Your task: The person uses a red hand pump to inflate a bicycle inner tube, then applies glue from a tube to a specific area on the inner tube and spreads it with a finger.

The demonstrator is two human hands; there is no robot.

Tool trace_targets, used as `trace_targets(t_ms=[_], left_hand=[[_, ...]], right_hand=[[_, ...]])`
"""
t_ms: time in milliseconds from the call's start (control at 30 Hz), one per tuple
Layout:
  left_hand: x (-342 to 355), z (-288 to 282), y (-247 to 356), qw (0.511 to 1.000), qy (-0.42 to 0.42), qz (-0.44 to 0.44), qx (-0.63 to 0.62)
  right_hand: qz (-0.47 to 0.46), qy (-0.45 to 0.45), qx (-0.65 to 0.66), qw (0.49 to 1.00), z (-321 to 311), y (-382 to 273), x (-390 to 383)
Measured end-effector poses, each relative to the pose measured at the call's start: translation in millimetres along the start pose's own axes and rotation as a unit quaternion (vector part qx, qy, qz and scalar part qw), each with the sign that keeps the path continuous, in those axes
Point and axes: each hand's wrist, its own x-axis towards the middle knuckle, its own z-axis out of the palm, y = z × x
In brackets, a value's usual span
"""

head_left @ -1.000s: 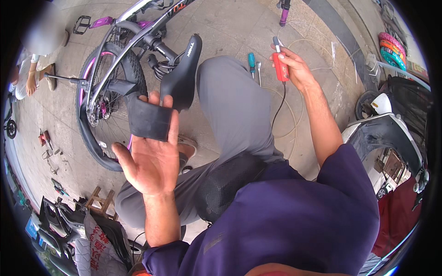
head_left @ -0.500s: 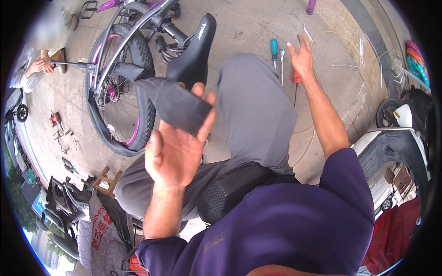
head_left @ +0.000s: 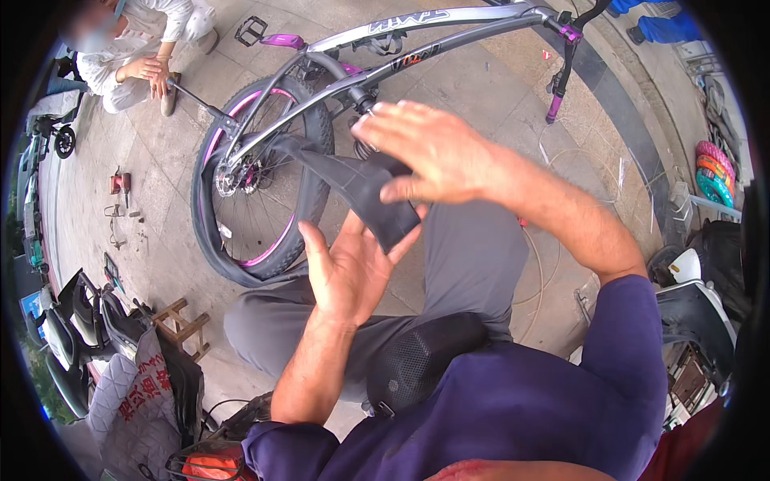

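Note:
A flattened black inner tube (head_left: 373,210) lies across the fingers of my left hand (head_left: 346,276), which is palm up. Its fingers support and hold the tube from beneath, while the thumb stands apart. Just above the tube's end hovers my right hand (head_left: 449,156), slightly blurred, with its fingers stretched out together and thumb apart. Nothing shows in it; whether it touches the rubber I cannot tell. From my left hand the tube runs back to the bicycle's fat-tyred wheel (head_left: 322,144), which has a pink rim, and more of it hangs around the tyre.
The bicycle frame (head_left: 337,38) lies across the far side. A person (head_left: 144,68) crouches at far left, hands together by a pump-like rod (head_left: 192,98). A wooden stool (head_left: 183,327) and a red tool (head_left: 120,183) are on the left pavement. Thin tubing (head_left: 539,272) curls at right.
My right hand has come from beside the screwdrivers on the floor to over the inner tube. My left hand still holds the tube. The view has shifted, showing more of the bicycle.

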Motion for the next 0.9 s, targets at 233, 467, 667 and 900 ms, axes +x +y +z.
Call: trace_targets(t_ms=[233, 467, 667, 900], left_hand=[[-10.2, -16.3, 5.5, 0.977, -0.066, 0.029, -0.199], [3.7, -11.9, 15.1, 0.998, 0.016, 0.043, -0.054], [12.0, -7.4, 16.7, 0.999, 0.002, 0.032, -0.033], [-1.6, 16.5, 9.1, 0.969, -0.070, 0.061, -0.229]], right_hand=[[0.125, 0.047, -0.109, 0.985, -77.7, -3.8, 55.9], [0.235, -0.029, -0.200, 0.951, -67.8, 36.4, 19.7], [0.272, -0.072, -0.193, 0.940, -19.0, 88.5, -53.0], [0.143, 0.036, -0.140, 0.979, -19.3, 71.0, -36.4]])
